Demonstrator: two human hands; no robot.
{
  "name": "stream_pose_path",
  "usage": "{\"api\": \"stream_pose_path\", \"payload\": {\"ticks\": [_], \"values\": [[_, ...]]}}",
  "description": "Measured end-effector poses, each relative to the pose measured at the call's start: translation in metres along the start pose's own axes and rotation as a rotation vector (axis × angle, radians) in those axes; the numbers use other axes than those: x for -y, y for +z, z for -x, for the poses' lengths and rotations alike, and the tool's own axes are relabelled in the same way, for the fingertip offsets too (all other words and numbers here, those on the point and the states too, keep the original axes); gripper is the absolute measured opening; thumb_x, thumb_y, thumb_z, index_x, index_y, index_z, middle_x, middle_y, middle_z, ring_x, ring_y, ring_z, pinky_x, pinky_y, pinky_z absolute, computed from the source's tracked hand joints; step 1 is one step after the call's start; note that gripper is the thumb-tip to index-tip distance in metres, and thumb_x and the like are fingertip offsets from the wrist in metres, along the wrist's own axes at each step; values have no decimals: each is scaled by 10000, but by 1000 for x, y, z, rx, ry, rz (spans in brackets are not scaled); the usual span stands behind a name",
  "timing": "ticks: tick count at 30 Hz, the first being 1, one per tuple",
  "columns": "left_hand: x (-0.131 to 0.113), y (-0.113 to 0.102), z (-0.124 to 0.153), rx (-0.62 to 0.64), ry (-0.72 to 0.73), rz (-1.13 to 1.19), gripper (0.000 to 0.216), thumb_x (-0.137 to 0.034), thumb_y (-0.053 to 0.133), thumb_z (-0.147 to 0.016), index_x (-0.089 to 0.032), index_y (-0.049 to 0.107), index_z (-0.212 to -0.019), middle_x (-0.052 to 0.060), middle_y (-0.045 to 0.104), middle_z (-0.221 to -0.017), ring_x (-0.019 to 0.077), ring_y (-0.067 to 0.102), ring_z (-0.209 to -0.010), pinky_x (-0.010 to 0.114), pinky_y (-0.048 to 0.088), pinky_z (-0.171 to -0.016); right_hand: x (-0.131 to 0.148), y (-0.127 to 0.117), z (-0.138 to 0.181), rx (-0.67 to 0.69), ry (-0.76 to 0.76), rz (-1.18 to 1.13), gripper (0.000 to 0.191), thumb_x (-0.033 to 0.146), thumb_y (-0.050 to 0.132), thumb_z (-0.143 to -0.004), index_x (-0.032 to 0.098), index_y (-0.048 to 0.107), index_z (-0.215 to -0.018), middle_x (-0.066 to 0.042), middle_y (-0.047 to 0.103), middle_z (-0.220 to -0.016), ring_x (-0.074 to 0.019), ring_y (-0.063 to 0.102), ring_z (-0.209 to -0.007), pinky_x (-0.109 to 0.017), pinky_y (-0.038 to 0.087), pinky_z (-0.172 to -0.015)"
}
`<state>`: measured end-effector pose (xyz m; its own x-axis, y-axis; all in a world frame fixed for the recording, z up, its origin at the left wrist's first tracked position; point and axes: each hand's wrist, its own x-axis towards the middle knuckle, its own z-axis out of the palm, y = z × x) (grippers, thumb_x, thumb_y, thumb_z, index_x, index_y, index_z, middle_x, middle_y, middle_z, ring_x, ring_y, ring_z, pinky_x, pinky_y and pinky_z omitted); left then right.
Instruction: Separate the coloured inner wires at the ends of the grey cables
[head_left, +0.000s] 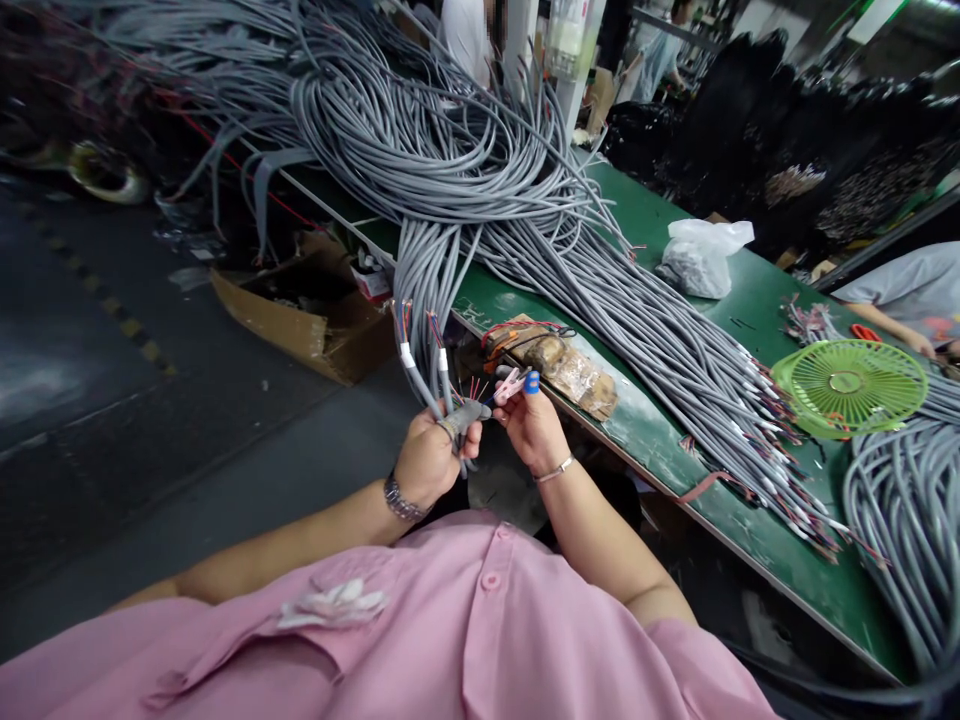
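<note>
The grey cable (466, 412) was beside the bench (652, 205), gripped by the fingers of your left hand (427, 455), while those of your right hand (531, 425) pinched a pink tool (510, 386); two neighbouring cable ends (435, 328) already wore white bands (442, 359), but whether the held one did, I could not tell.

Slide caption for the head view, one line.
Left grip on grey cable, right grip on a pink clip close by, more cables piled across the green table.
</note>
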<state>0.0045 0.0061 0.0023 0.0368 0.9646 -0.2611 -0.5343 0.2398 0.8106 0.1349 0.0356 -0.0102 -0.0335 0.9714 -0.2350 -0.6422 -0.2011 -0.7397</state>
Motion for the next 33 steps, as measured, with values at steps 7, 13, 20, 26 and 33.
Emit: {"api": "stream_pose_path", "payload": {"ticks": [7, 13, 20, 26, 33], "values": [[3, 1, 0, -15, -30, -47, 206, -290, 734, -682, -143, 602, -741, -27, 574, -510, 70, 466, -390, 176, 295, -347, -2, 7, -2, -73, -13, -133, 302, 481, 685, -782, 184, 648, -821, -13, 663, -793, -105, 584, -692, -200, 461, -591], [3, -4, 5, 11, -12, -52, 194, -290, 729, -702, -145, 612, -756, -22, 591, -539, 71, 479, -401, 178, 322, -351, -2, 0, 2, -28, 50, -177, 435, 611, 584, -805, 187, 645, -883, -7, 639, -772, -113, 576, -664, -214, 468, -571], [-5, -14, 5, 13, 66, 2, 188, -245, 740, -705, -143, 635, -824, -19, 614, -580, 69, 497, -421, 171, 353, -363, 3, -8, 7, 39, 168, -96, 497, 639, 516, -838, 163, 652, -880, -23, 635, -777, -99, 565, -630, -203, 475, -556], [-17, -5, -2, 14, 219, -29, 200, -218, 760, -682, -162, 620, -812, -34, 606, -546, 72, 494, -388, 163, 342, -335, 10, 0, 8, 79, 114, 35, 476, 619, 599, -791, 158, 665, -887, -26, 633, -799, -88, 550, -612, -190, 463, -522], [-13, 7, -15, -26, 363, -164, 206, -270, 756, -697, -153, 637, -818, -23, 621, -557, 84, 529, -389, 177, 408, -355, 12, 1, 7, -12, 71, 38, 400, 561, 640, -788, 171, 669, -872, 8, 605, -706, -80, 520, -579, -189, 449, -521]]}}
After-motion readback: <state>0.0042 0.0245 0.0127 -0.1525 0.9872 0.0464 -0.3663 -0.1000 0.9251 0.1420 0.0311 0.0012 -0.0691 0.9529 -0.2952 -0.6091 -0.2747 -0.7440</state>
